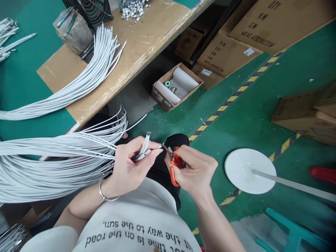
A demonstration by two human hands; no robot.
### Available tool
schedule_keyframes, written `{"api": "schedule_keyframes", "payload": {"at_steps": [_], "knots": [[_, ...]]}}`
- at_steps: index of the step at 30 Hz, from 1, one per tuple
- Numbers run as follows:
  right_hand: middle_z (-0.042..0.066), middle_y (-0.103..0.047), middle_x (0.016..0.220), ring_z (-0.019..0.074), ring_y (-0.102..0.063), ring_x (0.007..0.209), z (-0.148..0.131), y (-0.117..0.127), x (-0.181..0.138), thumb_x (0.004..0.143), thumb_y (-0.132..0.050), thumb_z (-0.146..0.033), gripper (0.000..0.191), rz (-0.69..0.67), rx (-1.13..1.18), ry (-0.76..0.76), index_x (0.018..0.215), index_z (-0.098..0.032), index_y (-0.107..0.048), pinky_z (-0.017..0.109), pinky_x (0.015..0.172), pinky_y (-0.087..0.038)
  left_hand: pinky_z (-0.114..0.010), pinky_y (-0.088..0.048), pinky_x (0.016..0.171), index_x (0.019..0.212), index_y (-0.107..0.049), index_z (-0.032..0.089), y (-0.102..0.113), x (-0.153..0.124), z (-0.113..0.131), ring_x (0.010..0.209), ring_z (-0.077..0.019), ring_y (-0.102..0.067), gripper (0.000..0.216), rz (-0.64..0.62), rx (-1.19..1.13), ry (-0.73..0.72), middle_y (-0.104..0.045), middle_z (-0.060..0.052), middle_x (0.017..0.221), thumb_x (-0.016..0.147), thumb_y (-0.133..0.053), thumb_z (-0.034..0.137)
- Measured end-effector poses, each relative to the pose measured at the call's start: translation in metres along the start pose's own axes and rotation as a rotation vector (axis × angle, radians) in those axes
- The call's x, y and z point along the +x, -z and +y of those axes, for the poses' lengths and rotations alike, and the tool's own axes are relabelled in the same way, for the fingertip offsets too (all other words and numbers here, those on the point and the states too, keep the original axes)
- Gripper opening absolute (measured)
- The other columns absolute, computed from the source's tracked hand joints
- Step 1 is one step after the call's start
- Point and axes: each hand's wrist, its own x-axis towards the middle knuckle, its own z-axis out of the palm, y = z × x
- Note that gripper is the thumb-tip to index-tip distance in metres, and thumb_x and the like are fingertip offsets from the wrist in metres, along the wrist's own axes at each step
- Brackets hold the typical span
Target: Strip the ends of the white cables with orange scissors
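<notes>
Pinched in my left hand [133,162] are a few white cables [145,142], one of them standing up with small coloured wire ends showing. The tip of another cable sticks out between my thumb and forefinger. My right hand [195,166] is closed round the orange handles of scissors [175,164]. Their dark blades point left and meet or nearly touch that cable tip; whether they grip it I cannot tell. A thick loose bundle of white cables [65,171] spreads left from beside my left wrist, partly over the table edge.
Another white cable bundle [86,78] lies on the cardboard-covered table [147,42], near a wrapped block [72,31] and small white connectors [133,9]. Below stand an open box [162,101] with rolls and several cartons [223,52]. A round white base [249,171] stands right; a teal stool [294,231] is lower right.
</notes>
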Motion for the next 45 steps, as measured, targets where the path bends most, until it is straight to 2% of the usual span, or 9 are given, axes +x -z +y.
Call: {"api": "schedule_keyframes", "payload": {"at_steps": [5, 10, 12, 16, 23, 27, 33, 39, 45], "knots": [[-0.006, -0.039, 0.053, 0.0073, -0.031, 0.048, -0.004, -0.01, -0.002, 0.079, -0.067, -0.008, 0.034, 0.07, 0.2, -0.148, 0.056, -0.02, -0.045, 0.026, 0.046, -0.024, -0.024, -0.037, 0.048, 0.094, -0.078, 0.019, 0.0, 0.001, 0.004, 0.05, -0.0092, -0.049, 0.01, 0.001, -0.02, 0.009, -0.061, 0.002, 0.061, 0.096, -0.075, 0.028], [-0.006, -0.031, 0.041, 0.0093, -0.029, 0.035, 0.022, 0.009, 0.012, 0.09, -0.054, -0.013, 0.047, 0.419, 0.409, -0.311, 0.047, -0.023, -0.036, 0.027, 0.039, -0.024, -0.023, -0.037, 0.047, 0.088, -0.074, 0.019, 0.005, -0.006, -0.004, 0.048, -0.0086, -0.048, 0.016, -0.045, -0.11, 0.174, -0.058, 0.003, 0.058, 0.098, -0.074, 0.03], [-0.006, -0.036, 0.041, 0.01, -0.034, 0.036, 0.033, 0.019, 0.013, 0.087, -0.061, -0.012, 0.047, 0.459, 0.388, -0.398, 0.046, -0.022, -0.042, 0.028, 0.041, -0.028, -0.023, -0.041, 0.048, 0.085, -0.072, 0.018, 0.007, -0.007, -0.005, 0.047, -0.0089, -0.049, 0.022, -0.044, -0.18, 0.242, -0.056, 0.004, 0.055, 0.098, -0.074, 0.035], [-0.003, -0.048, 0.047, 0.0112, -0.042, 0.046, 0.035, 0.02, 0.008, 0.087, -0.076, -0.023, 0.043, 0.303, 0.328, -0.524, 0.05, -0.021, -0.055, 0.029, 0.046, -0.032, -0.023, -0.041, 0.047, 0.094, -0.076, 0.018, 0.009, -0.003, 0.001, 0.046, -0.009, -0.051, 0.027, -0.078, -0.264, 0.279, -0.063, 0.002, 0.057, 0.101, -0.07, 0.043], [-0.006, -0.034, 0.055, 0.0077, -0.027, 0.051, 0.01, 0.0, 0.014, 0.089, -0.071, -0.017, 0.046, -0.05, 0.328, -0.24, 0.055, -0.019, -0.039, 0.027, 0.046, -0.021, -0.023, -0.017, 0.038, 0.098, -0.078, 0.018, 0.016, 0.001, 0.004, 0.041, -0.0042, -0.029, 0.03, -0.134, -0.41, 0.364, -0.062, 0.002, 0.061, 0.099, -0.071, 0.047], [-0.007, -0.032, 0.057, 0.007, -0.026, 0.052, 0.003, -0.002, 0.015, 0.086, -0.069, -0.011, 0.046, -0.162, 0.339, -0.152, 0.058, -0.02, -0.034, 0.025, 0.046, -0.02, -0.024, -0.014, 0.038, 0.097, -0.078, 0.019, 0.021, 0.004, 0.005, 0.039, -0.005, -0.031, 0.033, -0.195, -0.438, 0.406, -0.061, 0.001, 0.057, 0.098, -0.07, 0.05], [-0.007, -0.027, 0.06, 0.007, -0.022, 0.055, 0.0, -0.005, 0.013, 0.081, -0.064, -0.006, 0.044, -0.231, 0.323, -0.112, 0.062, -0.021, -0.027, 0.025, 0.048, -0.018, -0.026, -0.009, 0.04, 0.088, -0.076, 0.017, 0.027, 0.008, 0.01, 0.041, -0.0059, -0.026, 0.033, -0.206, -0.481, 0.462, -0.054, 0.002, 0.053, 0.097, -0.072, 0.049], [-0.007, -0.028, 0.061, 0.0072, -0.023, 0.057, -0.002, -0.006, 0.013, 0.083, -0.064, -0.009, 0.044, -0.239, 0.323, -0.089, 0.065, -0.021, -0.026, 0.025, 0.05, -0.019, -0.021, -0.008, 0.041, 0.087, -0.075, 0.017, 0.028, 0.009, 0.012, 0.044, -0.0038, -0.024, 0.025, -0.217, -0.588, 0.495, -0.053, 0.004, 0.056, 0.099, -0.073, 0.039], [-0.007, -0.028, 0.061, 0.0072, -0.023, 0.057, -0.001, -0.005, 0.014, 0.082, -0.064, -0.007, 0.044, -0.226, 0.321, -0.077, 0.066, -0.021, -0.026, 0.026, 0.05, -0.019, -0.019, -0.01, 0.042, 0.087, -0.075, 0.016, 0.028, 0.01, 0.013, 0.045, -0.003, -0.024, 0.027, -0.218, -0.609, 0.507, -0.053, 0.004, 0.056, 0.099, -0.073, 0.039]]}}
